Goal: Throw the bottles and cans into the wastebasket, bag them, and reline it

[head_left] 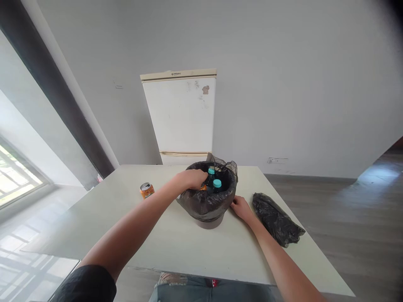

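A small round trash bin (209, 224) stands on the table, lined with a black plastic bag (206, 205) folded over its rim. Two dark bottles with teal caps, one bottle (217, 184) nearer and another bottle (211, 173) behind, stand inside. My left hand (195, 179) reaches over the bin's left rim, closed on an orange can (204, 187) that shows only in part below the fingers. Against the bin's lower right side, my right hand (241, 206) is curled, its fingertips partly hidden. Another orange can (146, 190) stands upright, opened, beyond my left forearm.
On the right part of the white table (176, 247) lies a crumpled black plastic bag (277, 219), close to my right forearm. A white refrigerator (182, 113) stands behind the table's far edge, against the grey wall. A window (19, 172) is at the left.
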Tool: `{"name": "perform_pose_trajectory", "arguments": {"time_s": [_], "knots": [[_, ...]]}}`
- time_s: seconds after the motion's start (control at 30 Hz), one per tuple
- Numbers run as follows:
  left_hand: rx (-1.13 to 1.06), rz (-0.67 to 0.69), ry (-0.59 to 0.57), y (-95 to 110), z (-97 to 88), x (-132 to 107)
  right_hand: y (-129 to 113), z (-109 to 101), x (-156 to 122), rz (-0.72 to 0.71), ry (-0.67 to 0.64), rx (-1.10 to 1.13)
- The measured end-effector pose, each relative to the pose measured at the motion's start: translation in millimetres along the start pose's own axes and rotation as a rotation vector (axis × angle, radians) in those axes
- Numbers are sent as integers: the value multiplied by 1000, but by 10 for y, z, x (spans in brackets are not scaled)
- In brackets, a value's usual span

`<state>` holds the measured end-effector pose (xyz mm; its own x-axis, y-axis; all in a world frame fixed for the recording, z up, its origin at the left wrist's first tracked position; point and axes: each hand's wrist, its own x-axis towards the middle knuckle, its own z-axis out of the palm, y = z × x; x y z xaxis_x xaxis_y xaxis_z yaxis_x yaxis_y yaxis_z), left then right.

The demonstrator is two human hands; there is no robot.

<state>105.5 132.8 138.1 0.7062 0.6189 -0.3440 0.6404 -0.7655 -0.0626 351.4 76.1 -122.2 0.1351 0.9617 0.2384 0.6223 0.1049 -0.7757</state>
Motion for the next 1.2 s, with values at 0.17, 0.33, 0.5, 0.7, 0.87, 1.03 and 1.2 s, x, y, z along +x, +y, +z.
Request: {"name": "perform_pose_trajectory", "arguments": {"time_s": [0.17,0.33,0.5,0.7,0.87,1.03,1.2], "knots": [[-19,-7,-34,-5,5,26,-55,-22,-7,5,-6,3],[-20,18,-23,-26,21,40,-75,-32,-11,1,-4,3],[-15,29,-33,-12,32,60,-76,-30,-10,-4,-5,3],[-2,43,-93,11,19,96,-63,-32,-6,-5,-11,-2],[-21,68,-36,-60,-34,41,-63,-34,-14,3,-12,-4],[-104,116,-49,-80,-27,25,-74,-33,-10,2,-13,3],[-136,156,-86,-80,2,43,-73,-35,-9,-1,-13,4]]}}
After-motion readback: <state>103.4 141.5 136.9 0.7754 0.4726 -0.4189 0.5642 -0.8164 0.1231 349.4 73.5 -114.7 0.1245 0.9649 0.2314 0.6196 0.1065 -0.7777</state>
